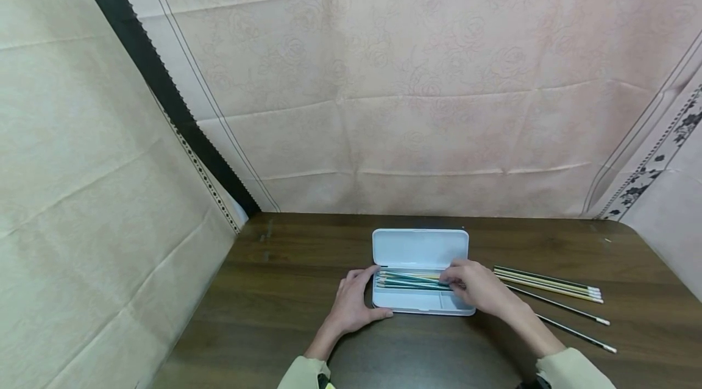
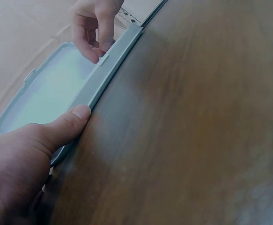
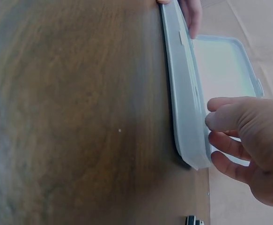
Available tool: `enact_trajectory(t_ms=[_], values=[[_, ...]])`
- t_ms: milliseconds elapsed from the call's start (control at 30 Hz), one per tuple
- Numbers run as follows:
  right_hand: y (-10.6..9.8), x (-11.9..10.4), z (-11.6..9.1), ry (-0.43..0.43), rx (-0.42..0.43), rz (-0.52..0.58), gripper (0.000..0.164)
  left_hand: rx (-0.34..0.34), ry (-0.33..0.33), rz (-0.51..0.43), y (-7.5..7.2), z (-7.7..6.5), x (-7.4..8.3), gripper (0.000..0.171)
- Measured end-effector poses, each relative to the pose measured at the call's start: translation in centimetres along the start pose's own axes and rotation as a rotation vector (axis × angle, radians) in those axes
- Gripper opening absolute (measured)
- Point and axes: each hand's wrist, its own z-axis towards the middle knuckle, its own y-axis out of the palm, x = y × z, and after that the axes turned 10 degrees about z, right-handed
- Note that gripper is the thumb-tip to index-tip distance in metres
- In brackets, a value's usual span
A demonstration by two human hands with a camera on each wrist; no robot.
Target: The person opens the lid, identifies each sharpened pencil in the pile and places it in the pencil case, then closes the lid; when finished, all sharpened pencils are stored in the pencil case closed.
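A light blue pencil case (image 1: 422,310) lies on the table with its lid (image 1: 420,246) raised at the back. Several green pencils (image 1: 408,282), with a yellow one among them, lie lengthwise inside the case. My left hand (image 1: 351,302) holds the case's left end, thumb at the front edge and fingers toward the back; its thumb (image 2: 73,119) presses the front wall in the left wrist view. Over the right part of the case, my right hand (image 1: 479,286) pinches the right ends of green pencils, its fingers bent; its fingertips hide those ends.
To the right of the case, a bundle of striped pencils (image 1: 548,283) lies on the brown wooden table (image 1: 274,316). Two dark pencils with white ends, one a dark pencil (image 1: 581,335), lie apart nearer the front. Patterned cloth (image 1: 411,102) hangs behind and at both sides.
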Motion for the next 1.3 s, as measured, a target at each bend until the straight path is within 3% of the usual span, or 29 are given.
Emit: enact_trajectory(t_ms=[200,467,633,800,967,1133,1300], values=[[-1.1,0.2,-0.9,0.017,0.109,0.045,0.025,-0.001,0.003,-0.003,0.0,0.0,0.0,0.092],[-2.5,1.6,-1.8,-0.082,0.380,0.069,0.026,-0.001,-0.004,-0.002,-0.1,0.0,-0.1,0.092],[-2.8,2.1,-1.8,-0.029,0.466,0.069,0.028,-0.003,-0.003,0.004,0.1,0.0,-0.2,0.092],[-2.8,2.3,-1.5,0.073,0.484,0.114,0.030,-0.003,0.001,0.013,0.2,0.1,-0.2,0.092],[-3.0,2.0,-1.0,0.172,0.435,0.194,0.036,0.008,0.025,0.022,0.1,0.0,-0.1,0.092],[-3.3,1.5,-0.4,0.243,0.383,0.288,0.042,0.009,0.027,0.019,0.0,-0.1,-0.1,0.093],[-3.2,1.2,-0.1,0.282,0.379,0.340,0.038,0.013,0.020,0.020,0.0,-0.1,-0.2,0.094]])
